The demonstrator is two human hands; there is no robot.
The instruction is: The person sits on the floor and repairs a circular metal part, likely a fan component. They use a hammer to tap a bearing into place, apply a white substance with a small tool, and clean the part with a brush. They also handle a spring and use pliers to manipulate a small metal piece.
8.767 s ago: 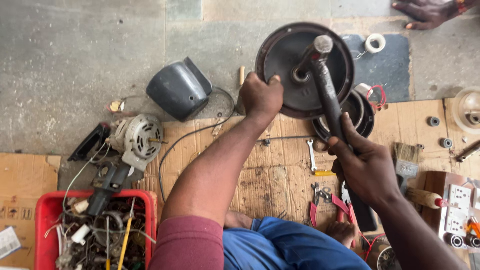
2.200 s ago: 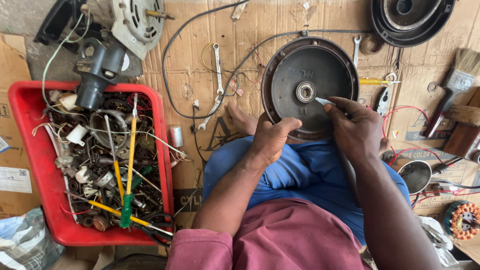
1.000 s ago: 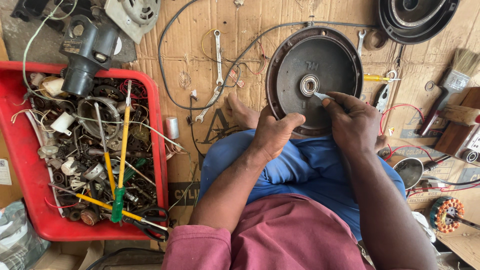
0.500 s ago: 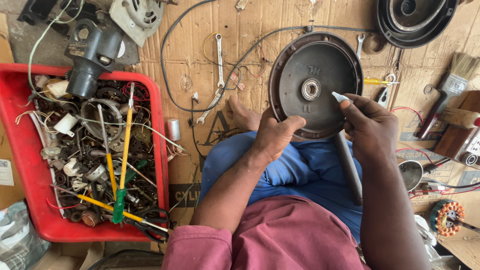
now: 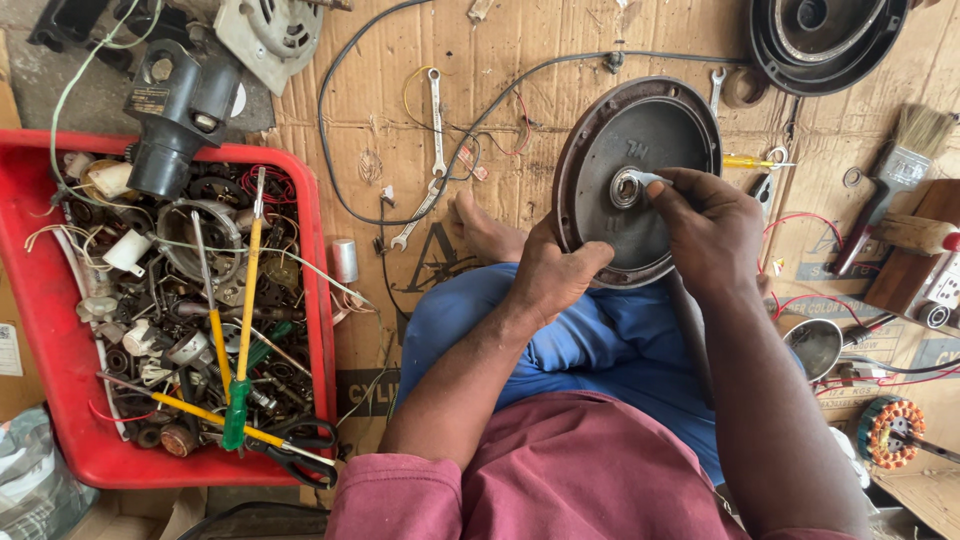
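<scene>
Gripping the round motor cover (image 5: pixel 640 215) at its near rim, the left hand (image 5: pixel 555 275) steadies it; the right hand (image 5: pixel 705 225) pinches a small metal tool (image 5: pixel 648 179) at the centre bearing (image 5: pixel 625 187), which remains seated.

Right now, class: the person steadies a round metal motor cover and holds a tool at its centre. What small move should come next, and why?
Probably seat the metal tool squarely into the central bearing. The right hand has its tip at the hub's edge, while the left hand grips the rim of the round motor cover, keeping it steady on the lap.
</scene>
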